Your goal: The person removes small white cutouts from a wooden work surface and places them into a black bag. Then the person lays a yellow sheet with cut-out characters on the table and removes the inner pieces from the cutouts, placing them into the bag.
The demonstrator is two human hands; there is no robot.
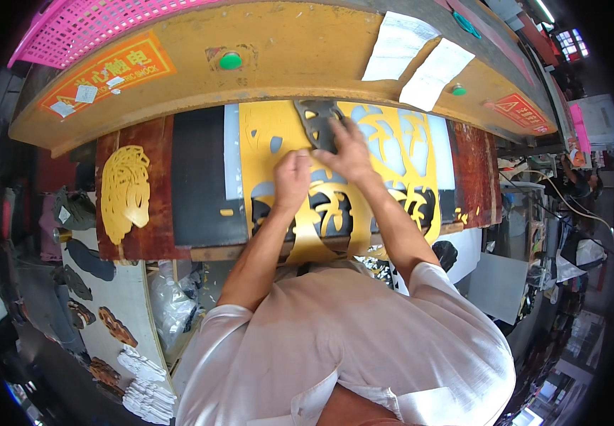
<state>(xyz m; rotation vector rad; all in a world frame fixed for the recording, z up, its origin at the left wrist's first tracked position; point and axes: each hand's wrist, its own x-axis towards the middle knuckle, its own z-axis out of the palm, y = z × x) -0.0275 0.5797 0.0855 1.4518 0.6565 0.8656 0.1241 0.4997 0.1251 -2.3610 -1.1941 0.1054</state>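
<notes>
A yellow sheet (pixel 264 128) with patterned cut-outs lies across the bench in front of me, its near end hanging over the front edge. On its far part rests a dark grey openwork cutting die (pixel 313 124). My right hand (pixel 351 156) is at the near end of this die, thumb on one side and fingers along the other. Just left of it, my left hand (pixel 292 179) is closed above the sheet; whatever its fingers hold is hidden. Grey and black surfaces show through the cut-outs.
Across the far side runs a yellow machine beam (pixel 186 85) with a green button (pixel 231 61) and two papers (pixel 420 60). Yellow scrap (pixel 126 192) lies at the bench's left end. A pink basket (pixel 87 28) sits beyond the beam. Cut pieces (pixel 115 325) lie on a board at lower left.
</notes>
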